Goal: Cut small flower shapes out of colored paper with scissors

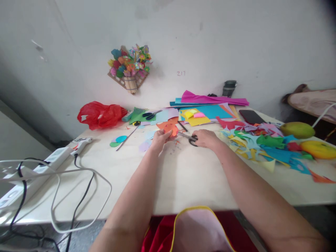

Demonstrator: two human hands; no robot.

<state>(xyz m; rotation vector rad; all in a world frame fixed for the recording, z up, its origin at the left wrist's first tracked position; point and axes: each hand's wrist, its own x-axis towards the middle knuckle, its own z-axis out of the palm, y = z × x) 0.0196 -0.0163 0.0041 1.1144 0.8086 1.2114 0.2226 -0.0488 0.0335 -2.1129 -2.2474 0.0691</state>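
Between thumb and fingers, my left hand (159, 140) grips a piece of orange paper (171, 131) with a rounded outline. My right hand (206, 139) is closed on the black handles of a pair of scissors (186, 135), whose blades point left at the paper's right edge. Whether the blades are around the paper or beside it, I cannot tell. Small orange scraps (177, 142) lie below the blades. A dark pen (183, 127) rests just behind the scissors. Lilac paper (145, 146) lies to the left of my left hand.
A second pair of scissors (151, 114) and a red plastic bag (101, 114) are at the back left. Coloured sheets (215, 112) are stacked behind my hands. Paper scraps (273, 145), a phone (251, 117) and mangoes (298, 130) lie right. A power strip (39, 175) with looping cables is left.
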